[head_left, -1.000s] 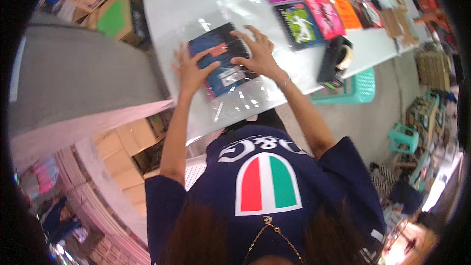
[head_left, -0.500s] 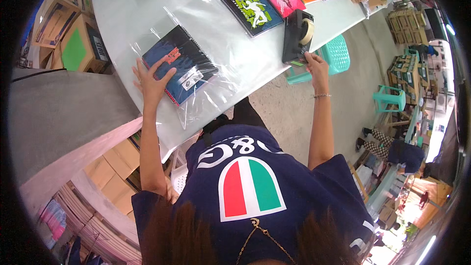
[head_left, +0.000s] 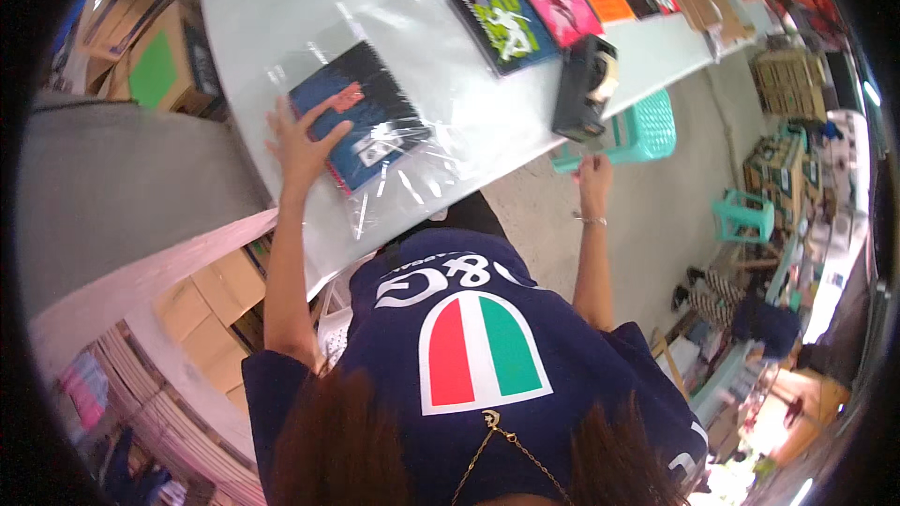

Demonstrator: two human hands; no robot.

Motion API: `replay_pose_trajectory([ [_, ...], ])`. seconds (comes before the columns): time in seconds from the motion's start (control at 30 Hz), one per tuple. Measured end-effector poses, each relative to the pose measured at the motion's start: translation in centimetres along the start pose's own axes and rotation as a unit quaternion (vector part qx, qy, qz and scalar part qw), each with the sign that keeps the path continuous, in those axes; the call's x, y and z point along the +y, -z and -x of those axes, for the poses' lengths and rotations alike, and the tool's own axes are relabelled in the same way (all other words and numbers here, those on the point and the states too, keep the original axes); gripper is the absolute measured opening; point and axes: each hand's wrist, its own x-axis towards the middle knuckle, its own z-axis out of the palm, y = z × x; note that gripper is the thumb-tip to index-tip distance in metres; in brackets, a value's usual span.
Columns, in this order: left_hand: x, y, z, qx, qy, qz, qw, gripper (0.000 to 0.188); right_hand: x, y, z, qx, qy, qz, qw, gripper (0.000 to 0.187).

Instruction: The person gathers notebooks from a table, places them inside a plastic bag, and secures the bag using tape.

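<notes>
A dark blue and black spiral notebook [head_left: 354, 122] with a red print and a white label lies on the white table, inside a clear plastic sleeve [head_left: 398, 173] that reaches past its edges. My left hand [head_left: 305, 145] rests on the notebook's left side, fingers spread. Off the table's near edge, my right hand [head_left: 593, 183] is closed in a pinch just below a black tape dispenser [head_left: 583, 94] with a tan roll. A faint strip of tape seems to span the short gap between dispenser and fingers; blur hides its detail.
Several colourful notebooks, among them a green-printed one [head_left: 506, 28] and a pink one [head_left: 560, 7], lie along the far side. Flat brown cardboard [head_left: 708, 7] is at the far right. A green stool [head_left: 647, 126] stands beyond the table edge. Cartons [head_left: 173, 61] are stacked at left.
My right hand has drawn away from the dispenser toward me, its fingers now pinched. My left hand stays on the notebook. The whole view has shifted slightly.
</notes>
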Motion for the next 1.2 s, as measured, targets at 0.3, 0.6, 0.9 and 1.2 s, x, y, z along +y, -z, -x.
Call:
replay_pose_trajectory([
  [0.3, 0.3, 0.4, 0.4, 0.001, 0.008, 0.008, 1.000, 0.057, -18.6, -17.6, 4.4, -0.444, 0.282, -0.014, 0.850, 0.018],
  [0.6, 2.5, 0.6, 1.7, 0.021, -0.007, -0.075, 0.997, 0.053, -22.1, -28.8, 4.4, -0.542, 0.333, 0.221, 0.739, 0.031],
  [0.9, 2.9, -2.2, 4.5, 0.115, 0.042, -0.133, 0.984, 0.059, -23.7, -27.8, 5.3, -0.428, 0.447, 0.314, 0.720, 0.029],
  [1.2, -3.6, 3.5, -13.0, 0.014, 0.029, 0.154, 0.988, 0.060, -23.1, -35.8, -5.6, -0.298, 0.517, 0.052, 0.801, 0.049],
])
